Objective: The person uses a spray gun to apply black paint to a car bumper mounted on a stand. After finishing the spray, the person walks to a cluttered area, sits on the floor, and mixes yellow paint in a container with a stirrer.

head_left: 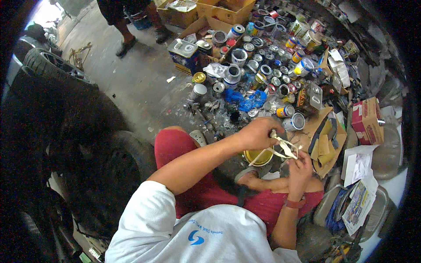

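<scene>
Head view: your left hand (258, 133) is closed, fingers pinched on the upper end of a pale, crumpled strip of tape or paper (284, 148). Your right hand (300, 170) sits just near of it, fingers curled onto the lower end of the same strip, which is stretched between both hands. Directly below the strip stands an open can of yellow paint (258, 157), right of your red-clad knee (175, 144). Farther out, many small paint tins (263, 70) crowd the concrete floor (131, 83), with a crumpled blue rag (245, 100) among them. A red cardboard box (366, 120) lies at right. A car tyre (52, 65) lies far left, a bystander's legs (127, 26) beyond it.
</scene>
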### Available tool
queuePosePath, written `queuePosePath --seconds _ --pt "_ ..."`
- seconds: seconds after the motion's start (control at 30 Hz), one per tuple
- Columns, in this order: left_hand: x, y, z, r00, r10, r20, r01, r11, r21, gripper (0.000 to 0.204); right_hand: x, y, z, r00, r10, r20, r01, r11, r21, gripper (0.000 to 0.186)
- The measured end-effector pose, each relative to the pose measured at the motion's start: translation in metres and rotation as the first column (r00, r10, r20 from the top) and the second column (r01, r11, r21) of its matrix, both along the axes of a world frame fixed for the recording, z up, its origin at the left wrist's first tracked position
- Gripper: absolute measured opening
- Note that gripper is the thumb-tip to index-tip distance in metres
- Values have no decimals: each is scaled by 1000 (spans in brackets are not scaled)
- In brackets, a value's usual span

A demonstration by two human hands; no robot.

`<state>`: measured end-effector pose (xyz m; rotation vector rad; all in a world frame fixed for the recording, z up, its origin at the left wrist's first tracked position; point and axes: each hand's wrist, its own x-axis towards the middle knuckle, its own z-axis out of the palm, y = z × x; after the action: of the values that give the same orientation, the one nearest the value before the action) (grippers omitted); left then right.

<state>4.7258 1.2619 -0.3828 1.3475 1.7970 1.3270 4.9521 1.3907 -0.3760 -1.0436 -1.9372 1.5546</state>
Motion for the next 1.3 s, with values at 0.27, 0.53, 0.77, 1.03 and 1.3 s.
queuePosePath --seconds 0.27,0.53,0.77,1.03,1.3 --pt "4 -1 3 903 96 -418 -116 993 -23 77 3 11 19 979 -135 151 51 886 461 10" --pt "15 -5 15 981 79 -176 -51 986 157 68 -50 -20 25 973 210 98 -232 867 442 7" --pt "12 -9 17 993 43 -107 -21 980 199 16 -44 -7 19 978 193 85 -196 980 36 11" --pt "14 -11 29 999 45 -27 -38 972 231 18 -37 -12 18 975 209 -80 -211 978 -8 9" --pt "12 -10 30 999 30 -42 -22 985 173 24 -40 -12 29 969 242 -38 -236 963 127 9"
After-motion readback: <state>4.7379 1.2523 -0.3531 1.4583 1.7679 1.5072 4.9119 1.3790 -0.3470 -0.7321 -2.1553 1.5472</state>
